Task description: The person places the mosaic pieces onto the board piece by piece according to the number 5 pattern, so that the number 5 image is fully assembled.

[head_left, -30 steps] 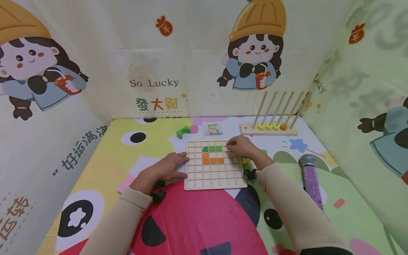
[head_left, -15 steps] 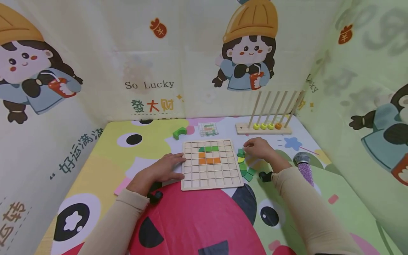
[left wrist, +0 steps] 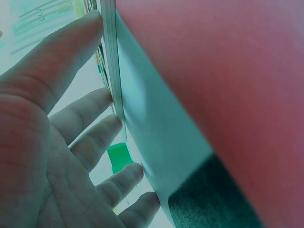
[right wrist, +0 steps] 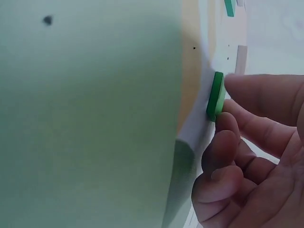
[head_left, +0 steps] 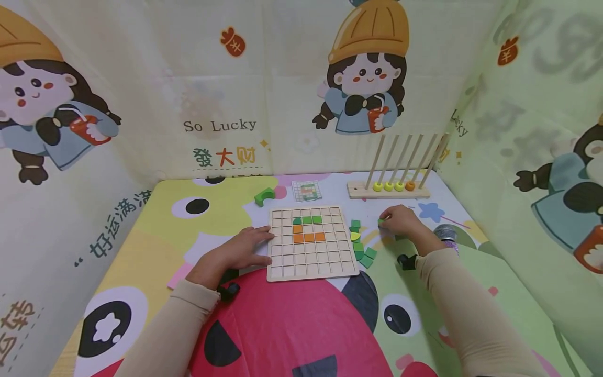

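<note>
Clearly, the gridded board (head_left: 306, 260) is only partly filled: green tiles (head_left: 307, 220) run along an upper row, with orange tiles (head_left: 309, 237) below — one under the leftmost green, three in the next row. Most cells are bare, and loose tiles (head_left: 358, 248) lie just beside the right edge, so the filling looks unfinished. The left hand (head_left: 240, 248) has its fingers spread, touching the board's left edge; the right hand (head_left: 400, 220) pinches a green tile (right wrist: 216, 96) — whether it clears the patterned cloth (head_left: 292, 324) is hard to tell. Behind the board lie a card (head_left: 306, 191) with a coloured grid, an arch block (head_left: 264, 193) and a peg stand (head_left: 386, 195) with beads (head_left: 388, 186); a microphone (head_left: 445, 232) lies past the right hand. Printed wall sheets (head_left: 287, 78) enclose the table.
</note>
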`<move>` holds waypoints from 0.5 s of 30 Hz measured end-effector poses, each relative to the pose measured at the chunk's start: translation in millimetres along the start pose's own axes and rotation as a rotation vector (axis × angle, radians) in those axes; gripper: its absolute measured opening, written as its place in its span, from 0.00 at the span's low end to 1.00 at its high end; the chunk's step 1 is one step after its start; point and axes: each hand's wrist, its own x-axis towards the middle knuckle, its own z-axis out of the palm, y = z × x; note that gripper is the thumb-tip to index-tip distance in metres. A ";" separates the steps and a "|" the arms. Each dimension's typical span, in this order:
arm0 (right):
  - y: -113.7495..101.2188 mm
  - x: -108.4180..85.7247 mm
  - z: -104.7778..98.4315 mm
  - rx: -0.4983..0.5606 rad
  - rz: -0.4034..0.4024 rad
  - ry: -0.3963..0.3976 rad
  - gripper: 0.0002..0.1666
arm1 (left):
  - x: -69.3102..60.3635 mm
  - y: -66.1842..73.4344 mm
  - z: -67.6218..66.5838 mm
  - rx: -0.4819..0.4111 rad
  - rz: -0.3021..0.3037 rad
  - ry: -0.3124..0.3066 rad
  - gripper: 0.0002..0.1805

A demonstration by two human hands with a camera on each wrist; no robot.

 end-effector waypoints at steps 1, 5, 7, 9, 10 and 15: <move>1.5 0.2 0.7 0.007 0.010 -0.001 0.23 | 0.0 -0.1 -0.2 -0.002 0.001 0.000 0.42; 4.8 1.3 3.1 0.006 0.022 0.004 0.24 | -0.7 -0.3 -1.0 0.000 0.009 0.004 0.41; 4.7 1.4 3.9 0.001 0.023 0.012 0.24 | -0.7 -0.6 -1.0 -0.001 0.012 0.006 0.41; 3.8 1.2 4.5 -0.010 0.027 0.022 0.23 | -0.3 -1.1 -0.6 0.002 0.012 0.007 0.41; 3.5 1.0 4.8 -0.013 0.032 0.028 0.22 | -0.1 -1.3 -0.3 0.003 0.011 0.007 0.42; 2.3 0.3 4.8 -0.026 0.040 0.049 0.21 | 0.5 -1.9 0.4 -0.001 0.003 0.005 0.42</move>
